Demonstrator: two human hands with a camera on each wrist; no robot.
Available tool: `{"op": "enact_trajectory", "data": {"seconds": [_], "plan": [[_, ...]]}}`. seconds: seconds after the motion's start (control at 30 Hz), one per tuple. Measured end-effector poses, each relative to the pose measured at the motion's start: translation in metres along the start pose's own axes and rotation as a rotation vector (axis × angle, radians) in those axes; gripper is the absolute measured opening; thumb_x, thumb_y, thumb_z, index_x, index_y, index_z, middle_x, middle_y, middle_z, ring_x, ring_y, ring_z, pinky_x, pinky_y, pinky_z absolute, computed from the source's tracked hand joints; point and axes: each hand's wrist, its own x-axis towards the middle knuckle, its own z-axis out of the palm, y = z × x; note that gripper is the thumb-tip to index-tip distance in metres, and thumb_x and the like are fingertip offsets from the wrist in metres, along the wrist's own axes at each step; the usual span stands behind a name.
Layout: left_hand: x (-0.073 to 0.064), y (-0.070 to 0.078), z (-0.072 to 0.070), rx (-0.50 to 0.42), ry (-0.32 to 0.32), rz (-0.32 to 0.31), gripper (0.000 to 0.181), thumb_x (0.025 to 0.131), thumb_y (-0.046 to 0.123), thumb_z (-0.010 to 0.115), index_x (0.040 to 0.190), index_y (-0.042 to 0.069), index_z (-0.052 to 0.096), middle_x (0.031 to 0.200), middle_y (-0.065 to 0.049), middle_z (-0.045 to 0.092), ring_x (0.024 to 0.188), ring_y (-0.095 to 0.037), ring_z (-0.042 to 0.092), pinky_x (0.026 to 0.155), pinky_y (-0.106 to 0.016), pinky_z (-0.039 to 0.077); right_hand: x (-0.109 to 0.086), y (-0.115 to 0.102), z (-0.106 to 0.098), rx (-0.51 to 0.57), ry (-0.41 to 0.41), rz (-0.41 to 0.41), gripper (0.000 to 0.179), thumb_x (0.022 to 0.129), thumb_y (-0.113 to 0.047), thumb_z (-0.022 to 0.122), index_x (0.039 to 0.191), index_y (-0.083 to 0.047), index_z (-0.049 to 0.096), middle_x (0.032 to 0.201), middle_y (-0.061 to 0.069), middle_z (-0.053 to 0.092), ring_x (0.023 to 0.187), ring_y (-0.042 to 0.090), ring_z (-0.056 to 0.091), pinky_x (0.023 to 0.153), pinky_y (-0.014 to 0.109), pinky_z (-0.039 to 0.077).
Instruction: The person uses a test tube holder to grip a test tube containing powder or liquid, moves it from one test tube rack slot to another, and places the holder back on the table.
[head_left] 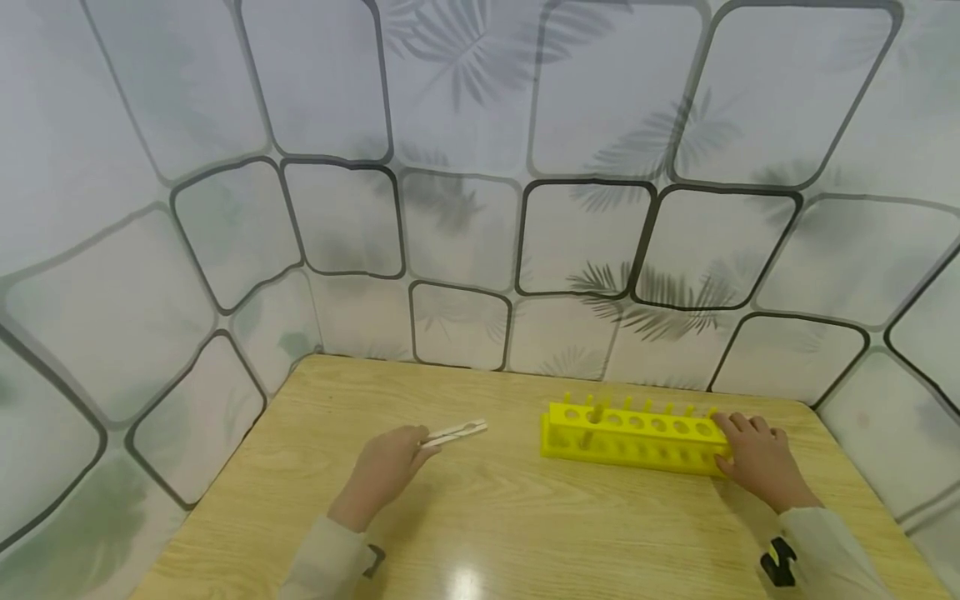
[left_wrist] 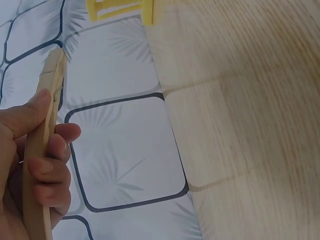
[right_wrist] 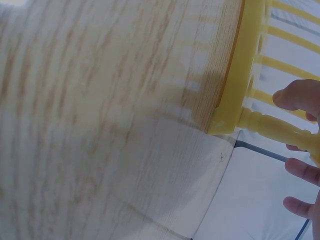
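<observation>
My left hand grips a wooden test tube clamp by its handle end, and its tip points right over the table. In the left wrist view the thumb presses one side of the clamp while the fingers curl round the other. A yellow test tube rack stands on the table at the right, with a row of round holes on top and pegs along its back. A tube-like, faint brownish thing stands in a hole near its left end. My right hand holds the rack's right end, thumb in front, fingers behind.
The wood-grain table meets a patterned cloth wall at the back and both sides. Small dark wrist devices sit at the sleeves. Light glares off the table's front.
</observation>
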Motion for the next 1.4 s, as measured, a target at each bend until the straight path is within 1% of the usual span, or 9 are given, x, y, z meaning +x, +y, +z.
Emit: {"op": "enact_trajectory", "data": {"seconds": [0.1,0.23,0.5,0.67,0.83,0.97,1.13,1.27,1.4], "plan": [[0.001,0.0,0.0,-0.032,-0.029,-0.009,0.019,0.088,0.024,0.063,0.079,0.009,0.06,0.062,0.006,0.049,0.052,-0.004,0.035,0.048,-0.017,0.033,0.0,0.0,-0.001,0.0,0.003,-0.001,0.064,0.067,-0.022,0.082,0.12,-0.003,0.05,0.102,0.02,0.057,0.09,0.042,0.051,0.07,0.064,0.04],[0.003,0.002,-0.001,-0.04,-0.033,0.0,0.021,0.089,0.025,0.063,0.074,0.011,0.055,0.06,0.007,0.043,0.052,-0.004,0.033,0.047,-0.017,0.031,0.0,-0.001,-0.001,0.001,0.008,-0.003,0.064,0.067,-0.022,0.082,0.12,-0.004,0.05,0.101,0.019,0.058,0.09,0.041,0.052,0.07,0.064,0.04],[0.007,0.007,-0.003,0.002,-0.016,0.022,0.021,0.088,0.029,0.063,0.076,0.012,0.057,0.061,0.008,0.044,0.052,-0.003,0.032,0.047,-0.017,0.03,0.002,-0.002,-0.003,-0.006,0.03,-0.009,0.064,0.066,-0.022,0.082,0.118,-0.004,0.051,0.1,0.018,0.058,0.088,0.04,0.052,0.069,0.063,0.041],[0.01,0.01,-0.004,0.022,-0.005,0.031,0.026,0.087,0.033,0.064,0.071,0.014,0.054,0.059,0.01,0.04,0.05,-0.003,0.029,0.045,-0.017,0.027,0.002,-0.002,-0.002,-0.011,0.038,-0.016,0.064,0.066,-0.022,0.082,0.119,-0.003,0.051,0.1,0.019,0.057,0.088,0.04,0.052,0.069,0.062,0.041],[0.013,0.013,-0.002,0.052,0.018,0.061,0.03,0.085,0.035,0.064,0.067,0.016,0.051,0.057,0.011,0.038,0.049,-0.002,0.027,0.044,-0.016,0.024,0.003,-0.001,0.0,-0.012,0.04,-0.017,0.064,0.066,-0.022,0.082,0.119,-0.004,0.051,0.1,0.018,0.058,0.087,0.04,0.052,0.069,0.063,0.041],[0.016,0.016,0.0,0.059,0.04,0.08,0.031,0.085,0.037,0.065,0.066,0.017,0.051,0.056,0.011,0.038,0.047,-0.002,0.026,0.043,-0.017,0.024,0.002,-0.002,0.0,-0.001,0.018,-0.006,0.063,0.067,-0.022,0.081,0.119,-0.003,0.051,0.101,0.019,0.058,0.089,0.04,0.052,0.07,0.063,0.04],[0.02,0.02,0.004,0.077,0.039,0.1,0.033,0.086,0.038,0.063,0.065,0.018,0.047,0.056,0.011,0.034,0.048,-0.002,0.025,0.043,-0.017,0.022,0.001,-0.003,0.0,0.005,-0.012,0.009,0.063,0.068,-0.021,0.08,0.121,-0.003,0.05,0.103,0.02,0.057,0.09,0.04,0.051,0.071,0.063,0.039],[0.023,0.024,0.004,0.062,0.057,0.139,0.033,0.086,0.035,0.065,0.066,0.017,0.045,0.057,0.011,0.034,0.049,-0.002,0.024,0.044,-0.016,0.021,0.0,-0.003,-0.001,-0.006,0.02,-0.004,0.064,0.066,-0.021,0.082,0.119,-0.002,0.051,0.101,0.019,0.057,0.088,0.039,0.052,0.069,0.063,0.04],[0.025,0.028,0.001,0.041,0.079,0.174,0.032,0.085,0.033,0.065,0.067,0.015,0.046,0.059,0.009,0.036,0.05,-0.002,0.024,0.044,-0.015,0.022,-0.001,-0.002,-0.002,-0.02,0.055,-0.016,0.065,0.063,-0.021,0.083,0.117,-0.003,0.052,0.099,0.018,0.058,0.086,0.039,0.052,0.068,0.062,0.041]]}}
